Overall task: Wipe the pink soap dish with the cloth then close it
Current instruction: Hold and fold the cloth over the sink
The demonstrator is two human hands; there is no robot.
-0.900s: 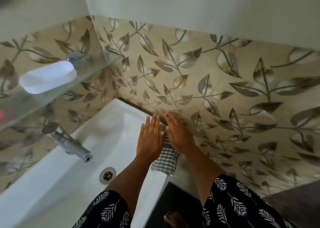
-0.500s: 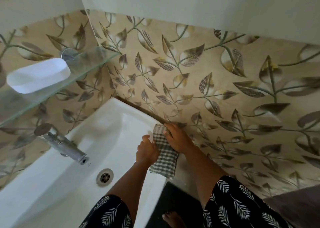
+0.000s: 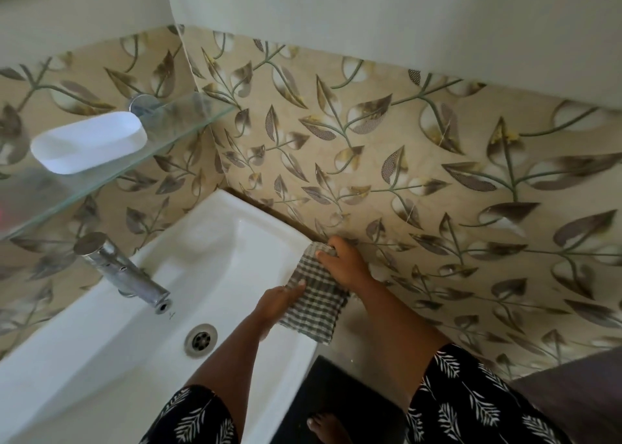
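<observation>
Checked grey-and-white fabric was recorded in the head view: the cloth (image 3: 313, 297) was held over the right-hand rim of the white sink (image 3: 111, 369), close against the leaf-patterned wall tiles (image 3: 437, 181). The right hand (image 3: 343, 261) was seen closed on the cloth's upper end, thumb on top and fingers curled around the bunched edge. The left hand (image 3: 277, 304) was seen gripping the cloth's left edge, thumb pressed on the fabric and the remaining fingers hidden beneath it. The lower part of the cloth was observed hanging past the sink's edge.

A glass shelf (image 3: 188, 123) was noted on the wall above the chrome tap (image 3: 124, 272). A white open dish part (image 3: 89, 142) was found resting on that shelf, well apart from both hands. A faint pink blur (image 3: 2, 209) was noted at the frame's left edge on the same shelf; whether it was the pink soap dish could not be told. The drain (image 3: 201, 339) was seen in the basin, below the tap's spout. Both forearms were seen in dark, leaf-printed sleeves (image 3: 471, 400).
</observation>
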